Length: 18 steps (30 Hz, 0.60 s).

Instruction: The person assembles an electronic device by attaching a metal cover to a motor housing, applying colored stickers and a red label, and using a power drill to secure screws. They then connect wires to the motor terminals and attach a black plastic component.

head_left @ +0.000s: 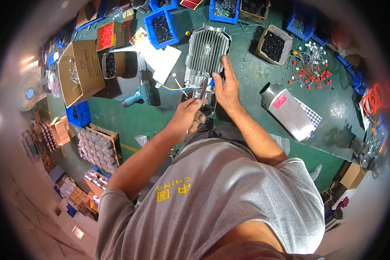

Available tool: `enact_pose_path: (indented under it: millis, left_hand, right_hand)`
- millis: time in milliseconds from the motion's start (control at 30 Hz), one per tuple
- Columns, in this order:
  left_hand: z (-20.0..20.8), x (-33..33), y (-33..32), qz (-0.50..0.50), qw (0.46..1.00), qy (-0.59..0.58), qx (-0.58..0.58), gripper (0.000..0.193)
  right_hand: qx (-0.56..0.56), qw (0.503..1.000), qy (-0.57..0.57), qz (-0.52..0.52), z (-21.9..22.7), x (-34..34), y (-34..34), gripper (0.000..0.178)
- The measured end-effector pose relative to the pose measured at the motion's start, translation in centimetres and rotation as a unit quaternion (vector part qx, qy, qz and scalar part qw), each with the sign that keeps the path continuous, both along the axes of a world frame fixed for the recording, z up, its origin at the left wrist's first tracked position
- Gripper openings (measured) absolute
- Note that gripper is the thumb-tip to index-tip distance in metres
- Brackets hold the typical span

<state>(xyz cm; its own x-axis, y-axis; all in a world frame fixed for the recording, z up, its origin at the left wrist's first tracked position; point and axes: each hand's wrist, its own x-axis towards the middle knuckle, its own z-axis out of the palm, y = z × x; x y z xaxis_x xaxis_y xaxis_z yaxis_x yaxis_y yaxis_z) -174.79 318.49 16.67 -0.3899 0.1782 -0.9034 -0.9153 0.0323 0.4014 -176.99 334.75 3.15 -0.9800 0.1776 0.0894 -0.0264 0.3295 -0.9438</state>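
A finned metal motor housing point(208, 50) lies on the green workbench in front of me, its fins toward the far side. My left hand point(189, 115) is closed at the housing's near end. A slim metal tool point(202, 89) sticks up from its fingers; its handle is hidden, so its exact kind does not show. My right hand point(228, 90) rests along the right side of the housing, fingers stretched out and thumb apart. Blue, yellow and white wires point(171, 89) run out to the left from the near end.
A teal cordless drill point(139, 93) lies to the left, near an open cardboard box point(91, 65). At right are a silver metal casing point(286, 110) and a heap of red-tipped wires point(310, 71). Bins of small parts, including a blue bin point(171, 30), line the far side.
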Motion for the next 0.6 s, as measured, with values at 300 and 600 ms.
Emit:
enact_pose_path:
  millis: [300, 600]
  left_hand:
    - [-0.3, -0.7, -1.4, -0.097, 0.995, 0.019, -0.024, 0.028]
    - [0.5, -1.9, -0.2, -0.149, 0.982, 0.078, -0.083, 0.022]
  right_hand:
    - [-0.010, 1.000, 0.013, -0.008, -0.1, 0.0, -0.1, 0.061]
    - [-0.009, 1.000, 0.010, -0.010, -0.2, 0.1, 0.0, 0.061]
